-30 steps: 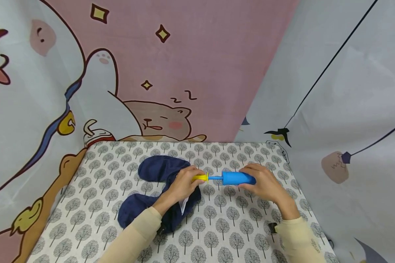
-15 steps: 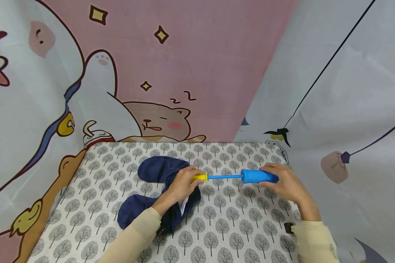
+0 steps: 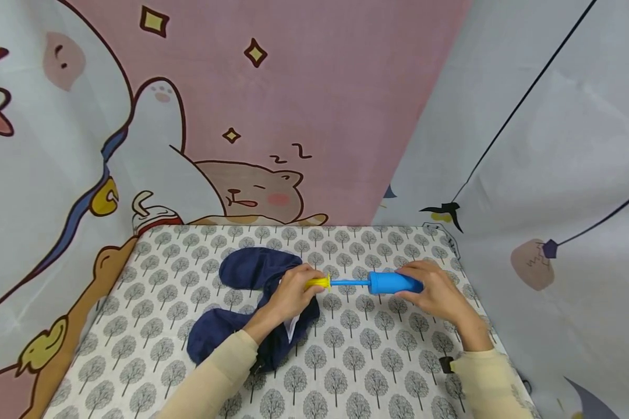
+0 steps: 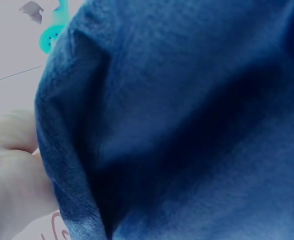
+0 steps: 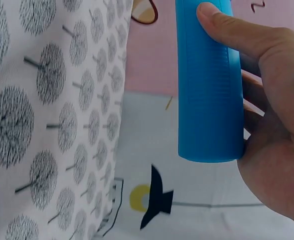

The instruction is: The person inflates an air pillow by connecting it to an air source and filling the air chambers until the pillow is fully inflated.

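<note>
A hand pump (image 3: 393,283) stretches level between my two hands, with a length of thin blue rod showing between its blue barrel and its yellow end (image 3: 322,282). My right hand (image 3: 435,291) grips the barrel; in the right wrist view the thumb lies along the blue barrel (image 5: 209,100) and the fingers go behind it. My left hand (image 3: 293,291) holds the yellow end, right at a navy U-shaped neck pillow (image 3: 259,267). The pillow looks soft and velvety, carries a white tag (image 3: 292,327), and fills most of the left wrist view, covering the left fingers there.
Under the pillow spreads a white cloth with grey trees (image 3: 353,358). A pink and white cartoon curtain (image 3: 320,116) rises behind the table and along both sides. A small black item (image 3: 446,365) shows at the right sleeve.
My right hand first drew the blue barrel rightward, lengthening the exposed rod, then moved partway back left. The left hand and the pillow have stayed in place.
</note>
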The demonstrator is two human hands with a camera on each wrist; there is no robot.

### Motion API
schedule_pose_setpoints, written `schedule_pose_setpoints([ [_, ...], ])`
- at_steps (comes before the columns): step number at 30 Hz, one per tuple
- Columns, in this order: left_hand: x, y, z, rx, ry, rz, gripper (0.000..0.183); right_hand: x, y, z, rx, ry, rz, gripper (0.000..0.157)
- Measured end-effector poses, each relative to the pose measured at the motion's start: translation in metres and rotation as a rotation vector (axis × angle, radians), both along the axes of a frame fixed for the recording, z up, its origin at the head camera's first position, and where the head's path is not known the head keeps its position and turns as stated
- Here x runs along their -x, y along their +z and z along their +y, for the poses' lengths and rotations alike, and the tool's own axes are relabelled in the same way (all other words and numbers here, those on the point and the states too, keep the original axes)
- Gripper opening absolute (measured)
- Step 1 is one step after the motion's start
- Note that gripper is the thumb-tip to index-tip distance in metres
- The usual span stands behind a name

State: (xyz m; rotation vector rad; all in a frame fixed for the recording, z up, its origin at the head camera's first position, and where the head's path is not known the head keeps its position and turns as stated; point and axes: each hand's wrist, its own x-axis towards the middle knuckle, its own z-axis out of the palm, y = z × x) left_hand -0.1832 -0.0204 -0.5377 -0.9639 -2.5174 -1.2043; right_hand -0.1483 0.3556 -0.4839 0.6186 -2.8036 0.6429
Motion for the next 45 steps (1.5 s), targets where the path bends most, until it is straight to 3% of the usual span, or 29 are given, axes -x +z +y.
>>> schedule_pose_setpoints([
  [8,-0.004,0.008,0.003,0.046,0.012,-0.012,0.023,0.005,0.002,-0.030,-0.040,0.067,0.093,0.055],
  [10,-0.002,0.005,0.003,0.024,-0.002,-0.001,0.023,0.006,0.003,-0.037,-0.049,0.087,0.118,0.055],
  [17,0.012,-0.024,0.007,-0.065,-0.015,0.031,0.024,0.008,0.004,-0.061,-0.087,0.115,0.180,0.053],
  [21,0.014,-0.027,0.009,-0.057,-0.019,0.039,0.026,0.009,0.002,-0.069,-0.106,0.122,0.185,0.054],
  [24,0.010,-0.020,0.008,-0.058,-0.037,0.015,0.026,0.009,0.001,-0.072,-0.118,0.126,0.167,0.055],
  [29,-0.001,0.005,0.006,-0.014,-0.036,-0.026,0.026,0.007,0.003,-0.063,-0.108,0.105,0.110,0.055],
  [34,-0.003,0.010,0.004,0.014,-0.009,-0.049,0.027,0.004,0.009,-0.040,-0.089,0.074,0.068,0.055],
  [39,-0.002,0.008,0.004,0.002,-0.011,-0.031,0.025,0.001,0.013,-0.014,-0.070,0.027,0.014,0.055],
  [45,0.011,-0.015,0.002,-0.071,-0.026,0.000,0.024,-0.003,0.018,0.012,-0.039,-0.011,-0.006,0.053],
])
